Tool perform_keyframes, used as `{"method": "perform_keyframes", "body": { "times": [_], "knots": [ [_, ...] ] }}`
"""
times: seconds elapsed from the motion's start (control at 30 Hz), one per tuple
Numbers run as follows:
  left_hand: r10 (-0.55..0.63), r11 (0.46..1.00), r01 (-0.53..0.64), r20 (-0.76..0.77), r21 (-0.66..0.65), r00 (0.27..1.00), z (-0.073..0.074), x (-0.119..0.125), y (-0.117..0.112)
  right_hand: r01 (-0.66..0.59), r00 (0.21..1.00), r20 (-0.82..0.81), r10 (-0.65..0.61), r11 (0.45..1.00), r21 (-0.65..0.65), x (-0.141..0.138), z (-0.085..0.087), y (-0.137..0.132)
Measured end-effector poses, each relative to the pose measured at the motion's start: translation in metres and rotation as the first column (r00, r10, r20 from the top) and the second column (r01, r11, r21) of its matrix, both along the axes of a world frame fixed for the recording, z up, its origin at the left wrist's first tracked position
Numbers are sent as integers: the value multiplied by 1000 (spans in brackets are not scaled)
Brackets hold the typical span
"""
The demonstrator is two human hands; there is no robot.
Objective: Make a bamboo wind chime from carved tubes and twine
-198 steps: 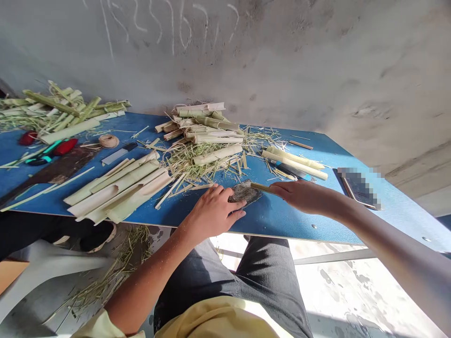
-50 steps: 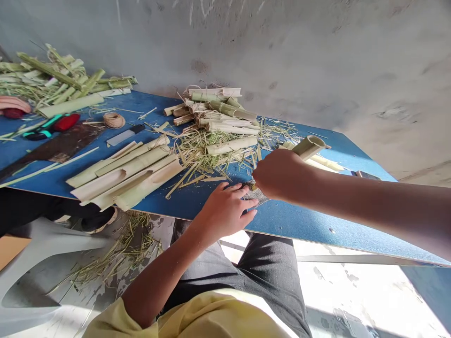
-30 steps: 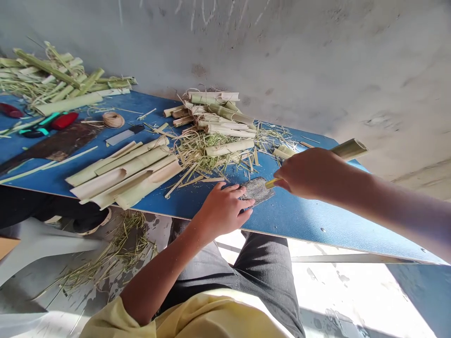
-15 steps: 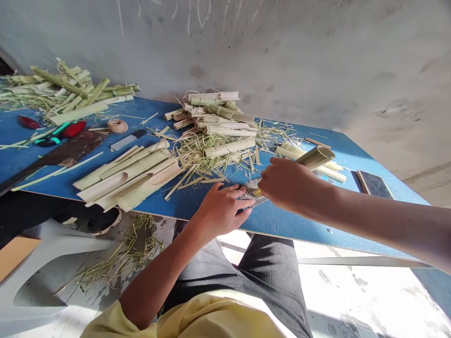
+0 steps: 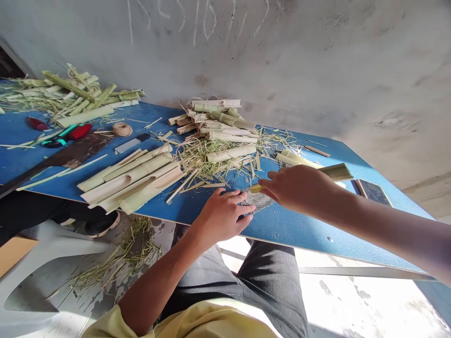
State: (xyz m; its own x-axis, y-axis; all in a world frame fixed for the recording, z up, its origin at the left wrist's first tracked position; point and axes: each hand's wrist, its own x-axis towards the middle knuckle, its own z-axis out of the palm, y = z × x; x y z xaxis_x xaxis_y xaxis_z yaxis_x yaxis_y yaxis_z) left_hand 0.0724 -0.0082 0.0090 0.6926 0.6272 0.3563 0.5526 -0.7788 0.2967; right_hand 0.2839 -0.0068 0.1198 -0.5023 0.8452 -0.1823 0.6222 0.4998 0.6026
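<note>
My right hand (image 5: 298, 188) is closed around a split bamboo piece (image 5: 338, 172). One end of the piece sticks out past my wrist, and the other end shows near my fingertips, over a grey, speckled sheet (image 5: 261, 203) that looks like sandpaper. The bamboo lies nearly level; my hand hides its middle. My left hand (image 5: 225, 213) rests flat at the table's front edge, fingers spread, with its fingertips on the left side of the sheet. More bamboo pieces (image 5: 296, 158) lie just behind my right hand.
Split bamboo (image 5: 141, 173) lies at the left front edge. A heap of bamboo and shavings (image 5: 225, 124) sits at the back. A cleaver (image 5: 82, 148), a knife (image 5: 132, 142), a twine ball (image 5: 122, 129) and pliers (image 5: 63, 135) lie left, a phone (image 5: 373, 192) right.
The bamboo in my right hand has tipped from a raised, open-ended angle to nearly level. My left hand stays on the sheet. The whole view has shifted slightly.
</note>
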Motion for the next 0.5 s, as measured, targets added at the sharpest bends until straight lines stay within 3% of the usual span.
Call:
{"method": "perform_keyframes", "body": {
  "times": [0.2, 0.33, 0.43, 0.5],
  "knots": [
    [-4, 1000, 4, 10, -11, 1000, 2, -1, 0, -54, 998, -15, 54, 998, 14, 25, -24, -12],
    [-12, 1000, 12, 5, -15, 1000, 2, -1, 1, -85, 994, -56, 91, 991, 102, 42, -17, -25],
    [-9, 1000, 9, 1, -10, 1000, 2, -1, 0, -92, 983, -135, 124, 970, 223, 34, -12, -28],
    [-4, 1000, 4, 1, -6, 1000, 2, 0, -1, -81, 969, -206, 140, 960, 268, 26, -18, -28]
  ]
}}
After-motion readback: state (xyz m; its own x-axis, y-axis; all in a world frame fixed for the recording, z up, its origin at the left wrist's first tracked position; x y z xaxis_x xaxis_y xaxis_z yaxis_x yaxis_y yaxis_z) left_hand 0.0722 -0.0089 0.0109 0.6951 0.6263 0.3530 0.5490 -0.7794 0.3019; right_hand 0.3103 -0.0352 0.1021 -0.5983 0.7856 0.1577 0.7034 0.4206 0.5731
